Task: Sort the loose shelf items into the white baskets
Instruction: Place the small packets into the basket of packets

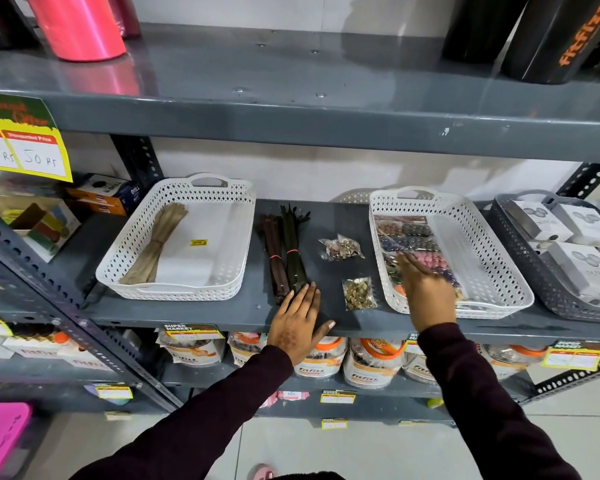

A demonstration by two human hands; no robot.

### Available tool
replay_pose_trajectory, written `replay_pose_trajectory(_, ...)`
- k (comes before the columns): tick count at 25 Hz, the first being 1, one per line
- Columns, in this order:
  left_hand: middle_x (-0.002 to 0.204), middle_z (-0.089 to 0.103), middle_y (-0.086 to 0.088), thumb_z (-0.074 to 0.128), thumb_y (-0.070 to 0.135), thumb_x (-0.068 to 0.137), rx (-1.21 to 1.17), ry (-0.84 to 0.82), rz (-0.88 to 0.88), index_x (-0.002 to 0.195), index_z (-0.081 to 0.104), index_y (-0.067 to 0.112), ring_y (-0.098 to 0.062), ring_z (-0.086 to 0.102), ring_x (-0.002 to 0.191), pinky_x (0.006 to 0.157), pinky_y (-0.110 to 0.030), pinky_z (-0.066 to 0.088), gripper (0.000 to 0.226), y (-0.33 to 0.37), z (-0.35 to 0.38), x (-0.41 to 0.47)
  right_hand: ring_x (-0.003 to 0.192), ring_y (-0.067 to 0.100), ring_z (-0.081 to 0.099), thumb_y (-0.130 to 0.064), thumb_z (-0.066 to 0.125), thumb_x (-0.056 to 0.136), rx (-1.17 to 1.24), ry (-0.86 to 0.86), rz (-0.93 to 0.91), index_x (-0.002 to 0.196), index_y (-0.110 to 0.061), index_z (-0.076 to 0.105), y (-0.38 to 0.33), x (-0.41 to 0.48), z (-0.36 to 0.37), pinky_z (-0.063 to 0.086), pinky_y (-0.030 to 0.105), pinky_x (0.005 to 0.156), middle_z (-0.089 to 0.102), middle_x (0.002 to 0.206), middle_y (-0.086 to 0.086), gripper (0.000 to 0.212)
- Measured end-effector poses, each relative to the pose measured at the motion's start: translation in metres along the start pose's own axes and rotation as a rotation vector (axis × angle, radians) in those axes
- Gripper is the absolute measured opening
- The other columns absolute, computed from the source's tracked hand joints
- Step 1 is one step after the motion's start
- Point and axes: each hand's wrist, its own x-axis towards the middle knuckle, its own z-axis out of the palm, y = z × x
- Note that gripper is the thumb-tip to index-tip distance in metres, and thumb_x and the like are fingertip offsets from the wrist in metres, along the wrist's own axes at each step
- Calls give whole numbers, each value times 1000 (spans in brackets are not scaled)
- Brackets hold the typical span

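Two white baskets stand on the grey shelf. The left basket (238, 216) holds a beige zipper bundle (156, 242). The right basket (492, 268) holds cards of coloured buttons (404, 233). Between them lie a brown zipper bundle (274, 254), a dark green zipper bundle (291, 251) and two clear packets of small metal pieces (342, 247) (358, 293). My left hand (300, 322) rests flat with its fingertips on the near ends of the dark bundles. My right hand (425, 289) hovers, blurred, over the right basket's near left part with fingers spread and nothing in it.
A grey basket (513, 244) of white boxes stands to the right. Boxes fill the shelf section on the left (49, 220). Pink (80, 26) and black bottles (561, 36) stand on the shelf above. Jars (371, 362) line the shelf below.
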Motion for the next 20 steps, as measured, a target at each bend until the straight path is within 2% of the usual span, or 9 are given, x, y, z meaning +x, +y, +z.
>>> replay_pose_trajectory(2, 141, 53, -9, 20, 54, 92, -9, -15, -5, 134, 50, 7, -20, 49, 131, 108, -42, 42, 70, 0, 0, -1, 48, 30, 70, 10, 76, 74, -100, -147, 94, 89, -4, 75, 17, -4, -7, 60, 35, 44, 75, 67, 20, 20)
replay_pose_trajectory(3, 140, 53, -9, 20, 54, 92, -15, -12, -1, 134, 50, 7, -20, 49, 131, 108, -42, 42, 70, 0, 0, -1, 57, 31, 71, 1, 71, 83, -114, -249, 158, 90, -6, 75, 22, -3, -7, 61, 36, 54, 75, 69, 21, 11)
replay_pose_trajectory(5, 142, 52, -10, 20, 54, 92, -24, -9, -2, 136, 47, 6, -21, 48, 132, 109, -42, 41, 70, 1, 0, -2, 79, 32, 72, -16, 64, 91, -38, -455, 248, 97, -11, 76, 29, 7, -2, 57, 37, 76, 76, 87, 21, 14)
replay_pose_trajectory(8, 145, 48, -10, 11, 56, 94, -12, 3, -17, 139, 43, 6, -21, 44, 135, 112, -41, 37, 74, 1, 0, -2, 95, 29, 70, -16, 62, 91, 35, -708, 284, 96, -10, 77, 38, 26, 1, 53, 33, 88, 75, 102, 16, 16)
replay_pose_trajectory(10, 147, 45, -10, 10, 56, 94, -2, 17, -10, 140, 40, 7, -21, 41, 137, 114, -41, 34, 75, 1, 2, -1, 97, 30, 68, -9, 58, 91, 6, -689, 275, 93, -8, 77, 39, 29, 0, 52, 33, 85, 74, 103, 17, 19)
replay_pose_trajectory(12, 147, 45, -10, 14, 55, 93, 15, 22, -8, 141, 40, 6, -21, 39, 138, 115, -41, 32, 73, 2, 3, 0, 89, 34, 70, -6, 59, 90, 31, -430, 241, 88, -6, 76, 27, 26, -1, 52, 32, 77, 74, 93, 21, 18)
replay_pose_trajectory(14, 149, 43, -10, 14, 56, 93, 21, 35, -13, 142, 37, 7, -21, 36, 140, 117, -40, 26, 73, 2, 4, 1, 84, 32, 72, -9, 61, 91, 141, -288, 95, 96, -6, 76, -2, 15, 5, 57, 35, 82, 77, 94, 20, 16)
replay_pose_trajectory(17, 155, 31, -9, 10, 57, 92, 9, 32, -2, 146, 26, 8, -20, 24, 145, 120, -37, 15, 75, 2, 6, 2, 102, 31, 67, -13, 51, 96, 39, -554, -128, 120, -9, 61, -38, 2, 28, 54, 40, 91, 69, 118, 13, 27)
replay_pose_trajectory(20, 157, 27, -8, 12, 56, 94, 30, 32, -19, 147, 23, 8, -19, 22, 146, 120, -37, 16, 73, 3, 8, 0, 104, 31, 66, -6, 44, 96, -116, -628, -188, 121, -6, 55, -40, 1, 43, 54, 41, 86, 63, 120, 14, 27)
